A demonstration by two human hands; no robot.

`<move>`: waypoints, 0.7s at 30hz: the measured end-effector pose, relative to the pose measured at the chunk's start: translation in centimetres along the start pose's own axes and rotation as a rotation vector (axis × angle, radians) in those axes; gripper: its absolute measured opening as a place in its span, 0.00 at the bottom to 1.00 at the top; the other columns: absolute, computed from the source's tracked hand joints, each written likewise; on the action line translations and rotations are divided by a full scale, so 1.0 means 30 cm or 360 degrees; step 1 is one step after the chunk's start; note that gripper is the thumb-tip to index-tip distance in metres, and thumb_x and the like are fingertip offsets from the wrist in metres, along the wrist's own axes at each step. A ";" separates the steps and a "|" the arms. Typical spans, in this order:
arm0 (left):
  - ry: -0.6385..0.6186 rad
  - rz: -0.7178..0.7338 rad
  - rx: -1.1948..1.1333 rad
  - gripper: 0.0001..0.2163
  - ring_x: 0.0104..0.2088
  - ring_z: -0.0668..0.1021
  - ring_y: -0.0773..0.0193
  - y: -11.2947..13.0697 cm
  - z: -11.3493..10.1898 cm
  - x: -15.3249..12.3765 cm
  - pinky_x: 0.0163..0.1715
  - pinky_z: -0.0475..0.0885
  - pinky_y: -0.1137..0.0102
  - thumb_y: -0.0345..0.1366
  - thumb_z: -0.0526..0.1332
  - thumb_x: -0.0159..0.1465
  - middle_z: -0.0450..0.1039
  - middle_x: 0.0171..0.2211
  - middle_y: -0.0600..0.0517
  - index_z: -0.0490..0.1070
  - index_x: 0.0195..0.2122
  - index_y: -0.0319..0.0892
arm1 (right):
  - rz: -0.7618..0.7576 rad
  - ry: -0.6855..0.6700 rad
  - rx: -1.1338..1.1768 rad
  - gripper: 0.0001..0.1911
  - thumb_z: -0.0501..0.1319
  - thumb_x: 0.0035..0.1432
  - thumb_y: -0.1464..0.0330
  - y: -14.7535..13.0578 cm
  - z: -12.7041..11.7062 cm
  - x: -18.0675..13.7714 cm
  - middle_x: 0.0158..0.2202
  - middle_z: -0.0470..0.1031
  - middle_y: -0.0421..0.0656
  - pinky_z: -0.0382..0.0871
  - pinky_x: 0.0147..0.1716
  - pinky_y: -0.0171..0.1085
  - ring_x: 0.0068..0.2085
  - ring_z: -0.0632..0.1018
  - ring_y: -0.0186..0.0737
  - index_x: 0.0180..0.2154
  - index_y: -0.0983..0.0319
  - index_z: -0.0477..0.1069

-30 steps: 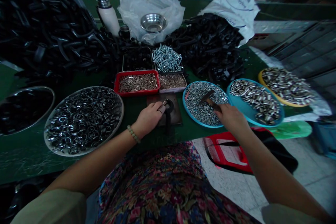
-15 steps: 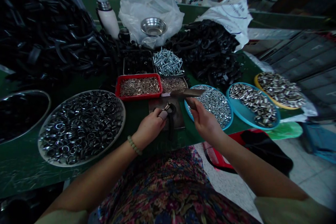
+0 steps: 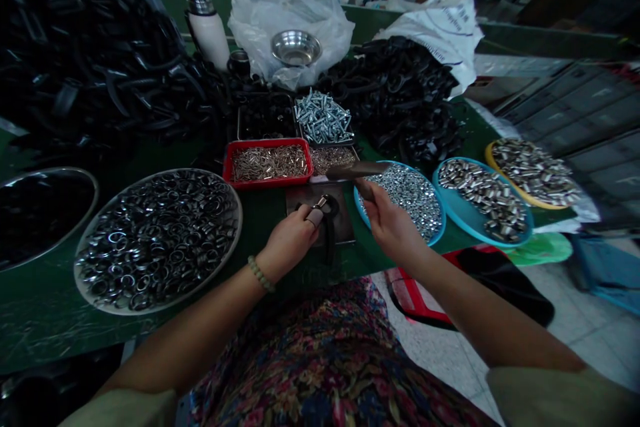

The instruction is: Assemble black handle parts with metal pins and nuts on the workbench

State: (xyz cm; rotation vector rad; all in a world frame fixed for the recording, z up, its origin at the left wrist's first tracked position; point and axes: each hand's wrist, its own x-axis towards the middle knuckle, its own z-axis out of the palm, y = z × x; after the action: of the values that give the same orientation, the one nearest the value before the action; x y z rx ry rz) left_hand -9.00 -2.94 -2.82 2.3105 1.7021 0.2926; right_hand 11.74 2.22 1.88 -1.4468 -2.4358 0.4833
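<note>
My right hand [image 3: 395, 223] is wrapped round the handle of a hammer [image 3: 355, 171]. The hammer's long metal head hangs above the far edge of a flat metal plate [image 3: 345, 230], apart from the work below it. Closed fingers of my left hand [image 3: 293, 237] pinch a black plastic part [image 3: 329, 233] over that plate. A small shiny metal piece [image 3: 321, 201] stands up at my left fingertips, on or in the black part; its exact seating is hidden. A light-coloured band covers one left finger.
Near my left arm lies a round tray of black rings [image 3: 160, 240]. Ahead are a red tray of small pins [image 3: 267, 181] and a heap of screws [image 3: 324, 117]. Blue trays of metal pieces [image 3: 440, 213] sit at right. Black parts [image 3: 400, 93] are piled behind.
The hammer head has tilted slightly and sits a little higher. My left hand keeps its hold on the black part. The whole view has shifted slightly.
</note>
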 end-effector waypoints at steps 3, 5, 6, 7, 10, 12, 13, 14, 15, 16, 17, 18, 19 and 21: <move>-0.0010 -0.0036 0.0004 0.08 0.38 0.75 0.60 0.002 -0.002 -0.019 0.37 0.71 0.68 0.34 0.54 0.66 0.69 0.44 0.47 0.69 0.45 0.42 | 0.0004 -0.0177 0.0016 0.21 0.47 0.67 0.66 -0.005 -0.011 -0.003 0.46 0.78 0.49 0.73 0.40 0.45 0.41 0.81 0.49 0.59 0.60 0.62; 0.0036 -0.0065 -0.0059 0.10 0.37 0.76 0.61 -0.014 -0.032 -0.023 0.37 0.71 0.69 0.37 0.54 0.66 0.69 0.45 0.47 0.68 0.47 0.43 | -0.0046 -0.0077 0.0129 0.22 0.46 0.68 0.65 -0.021 -0.017 -0.024 0.52 0.76 0.49 0.73 0.43 0.44 0.47 0.79 0.48 0.61 0.58 0.59; 0.0115 -0.0085 -0.0100 0.12 0.38 0.76 0.61 -0.027 -0.056 -0.014 0.39 0.70 0.69 0.38 0.54 0.67 0.70 0.45 0.47 0.67 0.49 0.43 | -0.0068 -0.0017 0.0183 0.23 0.46 0.68 0.65 -0.031 -0.017 -0.038 0.55 0.73 0.49 0.72 0.45 0.44 0.50 0.78 0.48 0.62 0.58 0.56; 0.0226 -0.0106 -0.0131 0.13 0.39 0.76 0.61 -0.043 -0.086 0.008 0.40 0.70 0.68 0.39 0.53 0.68 0.70 0.46 0.47 0.66 0.51 0.43 | -0.0065 -0.0001 0.0203 0.23 0.46 0.68 0.65 -0.041 -0.013 -0.052 0.56 0.72 0.49 0.72 0.46 0.44 0.51 0.78 0.48 0.63 0.58 0.56; 0.0528 -0.0150 -0.0053 0.14 0.44 0.74 0.58 -0.087 -0.172 0.155 0.46 0.68 0.65 0.39 0.48 0.69 0.72 0.46 0.45 0.69 0.50 0.42 | 0.0017 -0.0253 0.0110 0.24 0.47 0.66 0.66 -0.058 0.015 -0.081 0.49 0.77 0.53 0.74 0.41 0.48 0.44 0.80 0.53 0.62 0.63 0.58; 0.0416 -0.0086 0.0130 0.13 0.45 0.74 0.56 -0.096 -0.199 0.296 0.46 0.66 0.63 0.37 0.50 0.68 0.74 0.43 0.44 0.73 0.44 0.41 | 0.0023 -0.0342 0.0114 0.23 0.47 0.66 0.66 -0.055 0.031 -0.086 0.48 0.77 0.53 0.74 0.41 0.49 0.43 0.81 0.54 0.61 0.62 0.59; 0.0281 -0.0040 0.0226 0.12 0.45 0.74 0.54 -0.093 -0.201 0.365 0.46 0.66 0.61 0.35 0.51 0.67 0.75 0.43 0.43 0.74 0.42 0.40 | 0.0010 -0.0270 0.0174 0.23 0.47 0.67 0.66 -0.049 0.033 -0.087 0.50 0.76 0.52 0.73 0.43 0.49 0.45 0.80 0.53 0.62 0.61 0.59; 0.0179 -0.0017 0.0313 0.12 0.47 0.74 0.53 -0.088 -0.195 0.427 0.47 0.64 0.59 0.34 0.53 0.66 0.76 0.43 0.43 0.75 0.41 0.40 | 0.0005 -0.0147 0.0246 0.23 0.47 0.67 0.65 -0.042 0.031 -0.088 0.52 0.75 0.51 0.73 0.44 0.48 0.48 0.79 0.52 0.62 0.60 0.58; 0.0103 -0.0005 0.0376 0.11 0.47 0.74 0.51 -0.082 -0.183 0.478 0.47 0.63 0.58 0.33 0.53 0.65 0.77 0.42 0.43 0.76 0.40 0.40 | 0.0027 0.0003 0.0303 0.23 0.47 0.67 0.65 -0.032 0.026 -0.090 0.53 0.74 0.50 0.73 0.44 0.47 0.49 0.79 0.51 0.62 0.59 0.58; 0.0056 -0.0003 0.0421 0.11 0.47 0.74 0.50 -0.075 -0.168 0.517 0.48 0.62 0.56 0.32 0.54 0.65 0.77 0.41 0.42 0.76 0.39 0.39 | 0.0064 0.0137 0.0339 0.23 0.47 0.66 0.64 -0.021 0.018 -0.094 0.53 0.75 0.50 0.73 0.44 0.47 0.48 0.79 0.51 0.61 0.59 0.58; 0.0041 -0.0009 0.0447 0.12 0.47 0.74 0.50 -0.070 -0.152 0.543 0.48 0.61 0.55 0.31 0.53 0.65 0.77 0.41 0.41 0.77 0.39 0.38 | 0.0111 0.0242 0.0353 0.22 0.48 0.66 0.64 -0.008 0.010 -0.099 0.51 0.76 0.50 0.74 0.42 0.46 0.47 0.79 0.51 0.60 0.59 0.59; 0.0039 -0.0013 0.0459 0.12 0.47 0.74 0.50 -0.067 -0.137 0.559 0.48 0.61 0.54 0.31 0.53 0.65 0.77 0.40 0.40 0.77 0.39 0.38 | 0.0149 0.0310 0.0352 0.22 0.48 0.66 0.63 0.005 0.003 -0.104 0.50 0.76 0.50 0.74 0.41 0.46 0.45 0.80 0.51 0.59 0.59 0.60; 0.0046 -0.0014 0.0467 0.13 0.46 0.75 0.50 -0.065 -0.124 0.567 0.48 0.61 0.53 0.31 0.52 0.65 0.77 0.40 0.40 0.77 0.39 0.37 | 0.0167 0.0334 0.0351 0.21 0.48 0.66 0.63 0.018 -0.002 -0.110 0.48 0.77 0.51 0.74 0.39 0.46 0.44 0.80 0.51 0.59 0.59 0.61; 0.0050 0.0000 0.0485 0.13 0.47 0.74 0.50 -0.066 -0.106 0.568 0.48 0.60 0.53 0.32 0.52 0.65 0.77 0.43 0.40 0.76 0.42 0.38 | 0.0178 0.0352 0.0364 0.20 0.48 0.66 0.63 0.042 -0.003 -0.119 0.46 0.78 0.51 0.74 0.38 0.45 0.42 0.80 0.50 0.57 0.60 0.62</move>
State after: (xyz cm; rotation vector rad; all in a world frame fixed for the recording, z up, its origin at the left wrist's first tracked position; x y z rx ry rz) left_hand -6.74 14.17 -0.26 2.5273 1.8748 0.0726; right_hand 14.43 -0.35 1.24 -1.4587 -2.0648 0.5718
